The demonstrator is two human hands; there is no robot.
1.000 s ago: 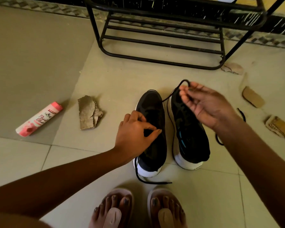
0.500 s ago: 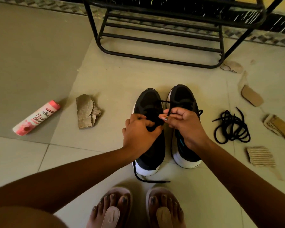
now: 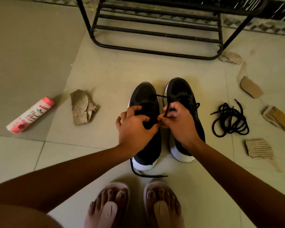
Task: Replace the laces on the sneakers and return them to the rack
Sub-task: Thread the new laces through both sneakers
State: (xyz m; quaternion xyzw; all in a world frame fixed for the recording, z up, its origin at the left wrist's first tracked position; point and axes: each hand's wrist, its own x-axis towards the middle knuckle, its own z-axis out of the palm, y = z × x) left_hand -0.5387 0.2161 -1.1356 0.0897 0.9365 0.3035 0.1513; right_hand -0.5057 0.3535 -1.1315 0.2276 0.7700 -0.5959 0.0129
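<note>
Two black sneakers with white soles stand side by side on the tiled floor, the left sneaker (image 3: 145, 94) and the right sneaker (image 3: 181, 89), toes pointing at the black metal shoe rack (image 3: 155, 32). My left hand (image 3: 133, 127) rests on the left sneaker's lacing area with curled fingers gripping its upper. My right hand (image 3: 179, 120) pinches a black lace (image 3: 162, 96) that runs across to the left sneaker. The lace's other end (image 3: 146, 175) trails on the floor behind the heel. A loose bundle of black laces (image 3: 229, 119) lies to the right.
A pink and white bottle (image 3: 30, 115) lies at the left. Torn cardboard pieces lie at the left (image 3: 82, 107) and along the right (image 3: 252, 87), (image 3: 276, 118), (image 3: 259, 148). My feet in pink slippers (image 3: 133, 206) are just behind the sneakers.
My right hand came down from holding the lace high above the right sneaker to meet my left hand over the left sneaker. The lace bundle came into view.
</note>
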